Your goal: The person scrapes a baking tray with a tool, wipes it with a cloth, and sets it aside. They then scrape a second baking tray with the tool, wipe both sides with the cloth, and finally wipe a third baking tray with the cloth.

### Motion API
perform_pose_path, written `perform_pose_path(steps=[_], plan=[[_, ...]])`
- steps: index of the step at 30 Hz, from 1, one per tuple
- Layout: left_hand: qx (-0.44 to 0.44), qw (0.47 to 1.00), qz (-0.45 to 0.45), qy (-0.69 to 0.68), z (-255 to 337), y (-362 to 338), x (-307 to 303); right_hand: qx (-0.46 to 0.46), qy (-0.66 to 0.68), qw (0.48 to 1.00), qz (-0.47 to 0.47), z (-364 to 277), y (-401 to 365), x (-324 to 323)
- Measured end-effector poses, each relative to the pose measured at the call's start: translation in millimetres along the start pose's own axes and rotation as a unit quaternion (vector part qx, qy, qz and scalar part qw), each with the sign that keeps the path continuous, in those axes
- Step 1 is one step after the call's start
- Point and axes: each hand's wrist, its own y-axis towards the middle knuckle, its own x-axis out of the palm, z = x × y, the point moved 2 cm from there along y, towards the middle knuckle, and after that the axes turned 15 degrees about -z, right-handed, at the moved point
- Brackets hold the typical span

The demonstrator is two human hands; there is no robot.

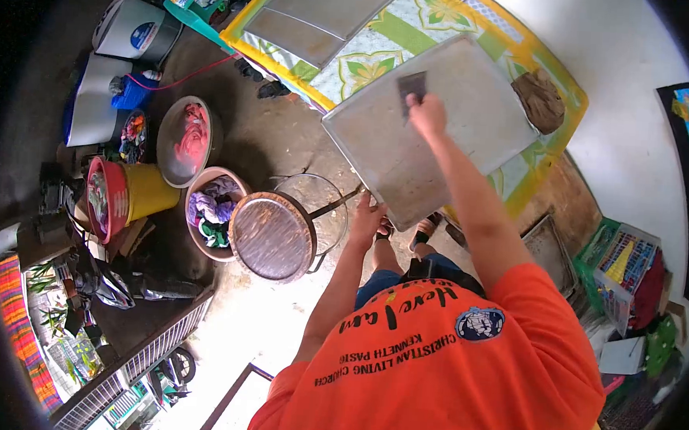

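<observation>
A large grey metal baking tray is tilted up over the edge of a table covered by a yellow and green patterned cloth. My left hand grips the tray's near lower edge. My right hand is pressed against the tray's upper face and holds a small dark scraper pad on it. My orange shirt fills the bottom of the view.
Two more metal trays lie on the table, with a brown rag at its right end. A round brown pan on a wire stand, basins of laundry, a yellow bucket and another tray stand on the floor.
</observation>
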Motion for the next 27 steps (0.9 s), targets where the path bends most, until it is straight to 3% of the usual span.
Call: perform_pose_path(steps=[3,4,6,9,14,16,19,22,24,26,27], plan=[[0.0,1.0,0.004,-0.004,1.3,0.6,2.6,-0.127,-0.159,0.977,-0.07,-12.2,-29.5,79.5],[-0.002,1.0,0.004,-0.007,2.5,-0.1,2.8,-0.16,-0.158,0.972,-0.075,-18.8,-37.2,93.2],[-0.005,1.0,0.002,-0.011,2.6,0.1,0.1,-0.076,-0.104,0.99,-0.064,-17.9,-24.3,81.7],[0.002,1.0,-0.004,-0.015,-0.2,0.9,-0.3,-0.05,0.034,0.998,-0.019,26.2,36.2,56.4],[0.009,1.0,0.019,-0.001,-3.6,4.1,0.5,-0.14,-0.162,0.972,-0.099,-5.7,-29.1,99.2],[0.011,1.0,0.011,-0.018,-1.7,3.3,-0.1,-0.15,-0.159,0.97,-0.108,-10.7,-43.2,97.1],[-0.007,0.999,-0.03,-0.041,-13.0,2.7,-4.4,-0.001,0.023,0.992,-0.124,3.7,-26.7,42.7],[-0.029,0.994,-0.063,-0.082,-23.9,-5.9,7.3,-0.045,0.03,0.998,-0.035,42.9,-3.6,29.3],[-0.054,0.988,-0.101,-0.102,-8.6,-19.1,30.4,-0.083,-0.09,0.987,-0.1,22.7,-40.1,62.1],[-0.052,0.989,-0.09,-0.1,-21.9,-9.1,29.4,-0.182,-0.144,0.967,-0.101,24.0,-71.5,101.3],[-0.046,0.99,-0.09,-0.102,-26.8,-5.6,27.4,-0.169,-0.115,0.973,-0.104,32.6,-70.4,100.2]])
